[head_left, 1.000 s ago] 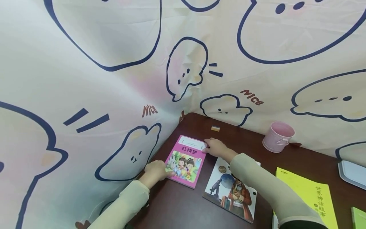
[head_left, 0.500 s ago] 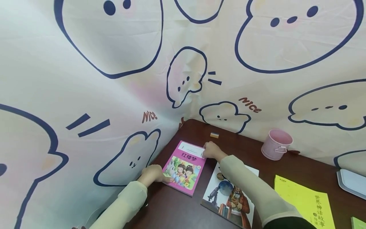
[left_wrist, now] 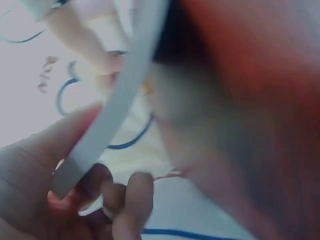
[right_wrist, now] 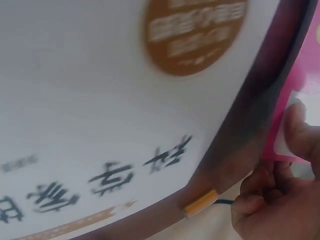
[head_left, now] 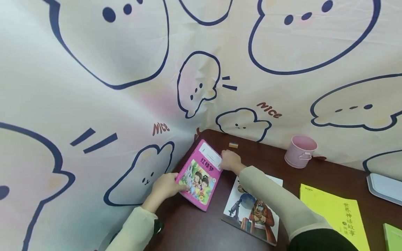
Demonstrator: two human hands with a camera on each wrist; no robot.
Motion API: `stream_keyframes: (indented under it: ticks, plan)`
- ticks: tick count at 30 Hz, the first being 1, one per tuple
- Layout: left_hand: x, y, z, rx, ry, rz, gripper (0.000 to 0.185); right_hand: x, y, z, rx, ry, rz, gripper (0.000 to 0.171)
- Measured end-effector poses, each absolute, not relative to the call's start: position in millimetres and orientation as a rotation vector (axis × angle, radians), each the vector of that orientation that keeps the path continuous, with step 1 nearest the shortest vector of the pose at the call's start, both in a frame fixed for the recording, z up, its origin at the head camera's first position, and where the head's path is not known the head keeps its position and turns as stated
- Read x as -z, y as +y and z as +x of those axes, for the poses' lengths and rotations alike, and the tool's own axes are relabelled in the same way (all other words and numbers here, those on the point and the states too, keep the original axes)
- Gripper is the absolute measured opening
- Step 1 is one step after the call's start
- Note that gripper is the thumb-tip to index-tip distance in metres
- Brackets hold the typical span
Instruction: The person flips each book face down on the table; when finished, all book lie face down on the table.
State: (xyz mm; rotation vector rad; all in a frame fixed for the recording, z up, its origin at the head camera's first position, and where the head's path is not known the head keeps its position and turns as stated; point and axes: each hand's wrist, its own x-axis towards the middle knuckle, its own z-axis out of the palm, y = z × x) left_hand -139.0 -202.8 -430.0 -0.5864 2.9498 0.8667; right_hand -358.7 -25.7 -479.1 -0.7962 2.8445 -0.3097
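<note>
Head view, left hand [head_left: 165,186]: fingers curled round the lower left corner of the pink book [head_left: 200,173], gripping its edge; the left wrist view shows the fingers wrapped about a pale page edge, though much is blurred.
Head view, right hand [head_left: 229,160]: pinches the book's upper right corner at the white label, thumb on the cover; the right wrist view shows the thumb on that white patch.
Pink book: at the far left corner of the bench [head_left: 273,164], cover up, its left side tilted up off the surface, close against the curtain.
Handling, a judgement: both corners should lift together so the thin cover does not bend; the grip looks best kept on the edges, clear of the loose cloth.
Portrait book [head_left: 251,209]: flat just right of the pink one, partly under the right forearm.
Yellow book [head_left: 336,214]: flat, further right, apart from the portrait book.
Green book [head_left: 393,237]: only a corner shows at the right edge.
Eraser-like block [head_left: 233,144]: small, orange and grey, near the back edge, just beyond the right hand.
Pink cup [head_left: 299,151]: upright, by the back curtain.
Grey tray [head_left: 383,190]: at the far right, cut off.
Surface: dark brown wood.
Room: printed curtain [head_left: 110,87] with cartoon blobs and "Nice", closing the back and left.
</note>
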Motion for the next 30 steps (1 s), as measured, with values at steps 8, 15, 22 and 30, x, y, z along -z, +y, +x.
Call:
stream_keyframes:
  ticks: [8, 15, 22, 30]
  plan:
    - [408, -190, -129, -1.040, 3.152, -0.511, 0.027, 474, -45, -338, 0.694, 2.627, -0.652, 0.056]
    - [417, -182, -121, -0.943, 3.267, -0.393, 0.043, 468, -53, -332, 1.292, 2.166, -0.469, 0.063]
    - [422, -173, -119, -0.729, 3.421, -0.175, 0.051, 459, -59, -326, 1.580, 1.822, -0.333, 0.053]
    - [412, -175, -139, -0.575, 3.577, -0.086, 0.048, 409, -73, -323, 1.745, 1.729, -0.374, 0.057]
